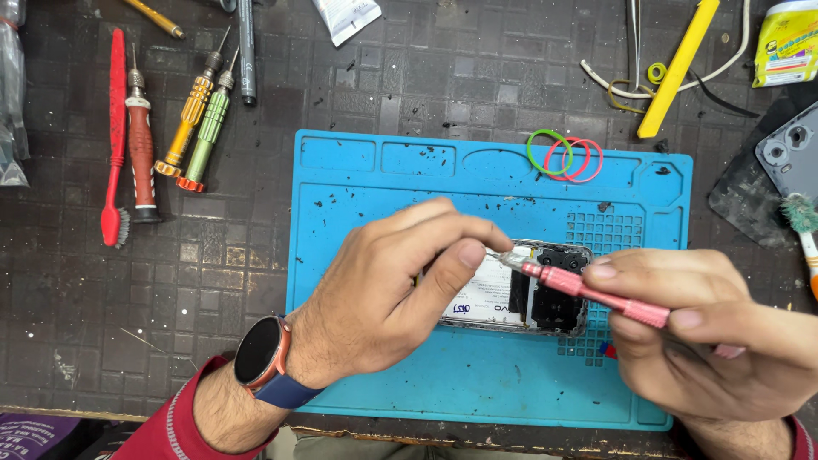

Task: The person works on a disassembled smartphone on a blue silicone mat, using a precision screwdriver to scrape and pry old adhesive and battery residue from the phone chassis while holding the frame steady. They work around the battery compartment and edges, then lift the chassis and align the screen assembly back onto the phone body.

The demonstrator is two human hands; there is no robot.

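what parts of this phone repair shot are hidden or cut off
Head view only:
- Phone: its left part sits under the left hand.
- Screwdriver tip: the left fingers cover where the pink screwdriver meets the phone.
- Screwdriver's rear end: buried in the right hand.
- Grey back cover: cut off by the right edge.
- Specks on the blue mat: too small to identify.

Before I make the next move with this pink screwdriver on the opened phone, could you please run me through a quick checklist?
1. Pink screwdriver held in the right hand: ok.
2. Left hand pinching its tip end over the opened phone: ok.
3. Bit seated in a screw: cannot tell, fingers hide it.
4. Phone lying on the blue mat: ok.
5. Mat free of debris: not ok, dark specks scattered.
6. Spare screwdrivers on the left, apart from the mat: ok.
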